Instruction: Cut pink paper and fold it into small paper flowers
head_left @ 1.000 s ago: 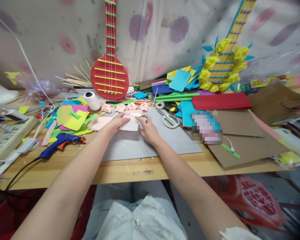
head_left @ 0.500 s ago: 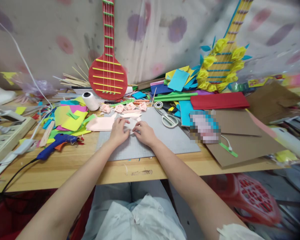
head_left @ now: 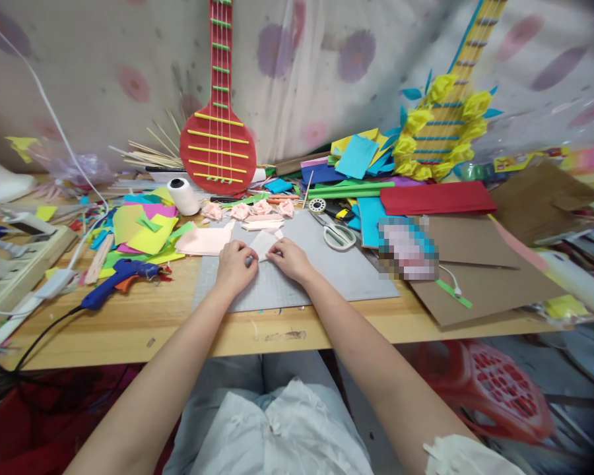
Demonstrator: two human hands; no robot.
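Note:
My left hand [head_left: 234, 265] and my right hand [head_left: 290, 257] press together on a small pale pink paper piece [head_left: 263, 243] lying on the grey cutting mat [head_left: 327, 270]. Fingers of both hands pinch its lower edges, and a folded point of it shows between them. More pale pink paper sheets [head_left: 202, 241] lie just left of my left hand. Several small pink paper roses [head_left: 250, 210] sit in a row at the mat's far edge.
Scissors [head_left: 337, 233] and a tape roll [head_left: 317, 206] lie right of my hands. A blue glue gun [head_left: 116, 282] with its cord lies at the left, near coloured paper scraps [head_left: 146, 231] and a white thread spool [head_left: 183, 196]. Brown cardboard [head_left: 480, 277] covers the right. Two paper guitars lean at the wall.
Both hands drew the pink paper piece nearer along the mat and closed in on it; the sheet, spread flat before, now looks folded smaller between the fingers.

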